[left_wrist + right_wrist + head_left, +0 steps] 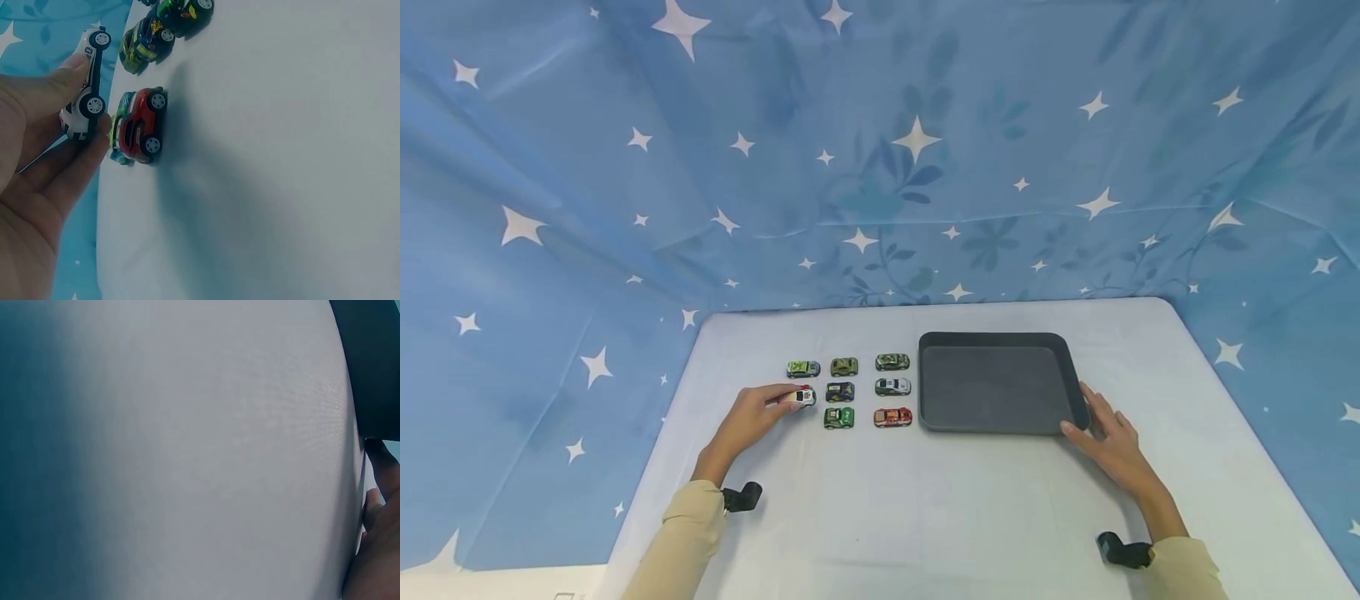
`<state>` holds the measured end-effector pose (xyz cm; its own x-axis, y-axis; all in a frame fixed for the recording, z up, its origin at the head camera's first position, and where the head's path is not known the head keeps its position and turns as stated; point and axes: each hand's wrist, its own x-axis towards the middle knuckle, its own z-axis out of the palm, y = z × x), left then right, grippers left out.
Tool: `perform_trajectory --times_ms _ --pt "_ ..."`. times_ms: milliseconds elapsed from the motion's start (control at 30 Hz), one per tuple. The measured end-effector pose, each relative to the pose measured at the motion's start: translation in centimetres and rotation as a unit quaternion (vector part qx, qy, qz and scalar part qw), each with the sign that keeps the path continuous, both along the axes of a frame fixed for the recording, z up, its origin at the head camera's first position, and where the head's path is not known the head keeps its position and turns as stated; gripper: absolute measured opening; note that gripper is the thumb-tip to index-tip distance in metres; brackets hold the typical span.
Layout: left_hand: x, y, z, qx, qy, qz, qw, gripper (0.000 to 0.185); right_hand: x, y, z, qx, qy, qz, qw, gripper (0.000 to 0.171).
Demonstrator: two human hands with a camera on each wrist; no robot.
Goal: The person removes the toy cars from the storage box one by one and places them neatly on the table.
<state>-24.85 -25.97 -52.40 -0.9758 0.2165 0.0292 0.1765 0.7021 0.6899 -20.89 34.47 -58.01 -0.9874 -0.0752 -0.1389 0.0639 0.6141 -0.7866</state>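
Observation:
My left hand (790, 398) pinches a small white toy car (803, 397) between thumb and fingers, at the left end of the middle row of a grid of toy cars. In the left wrist view, the white car (86, 90) sits in my fingertips (100, 125) beside a red and green car (139, 125). I cannot tell whether it is lifted off the table. My right hand (1101, 425) rests with straight fingers on the front right corner of an empty black tray (1000, 427). The right wrist view shows only the tray's dark edge (375, 362) and part of my hand (381, 550).
Several other toy cars stand in rows left of the tray: a dark blue one (840, 392), a green one (838, 417), a red one (892, 417), a white-grey one (892, 387). A white cloth covers the table (925, 517). Blue starred fabric (880, 167) hangs behind.

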Motion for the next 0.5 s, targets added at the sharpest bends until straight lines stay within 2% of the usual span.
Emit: perform_trajectory --times_ms 500 --pt "0.8 -1.7 -1.5 -0.021 -0.016 0.003 0.9996 0.033 -0.1 -0.2 0.1 0.007 -0.001 0.0 1.0 0.093"
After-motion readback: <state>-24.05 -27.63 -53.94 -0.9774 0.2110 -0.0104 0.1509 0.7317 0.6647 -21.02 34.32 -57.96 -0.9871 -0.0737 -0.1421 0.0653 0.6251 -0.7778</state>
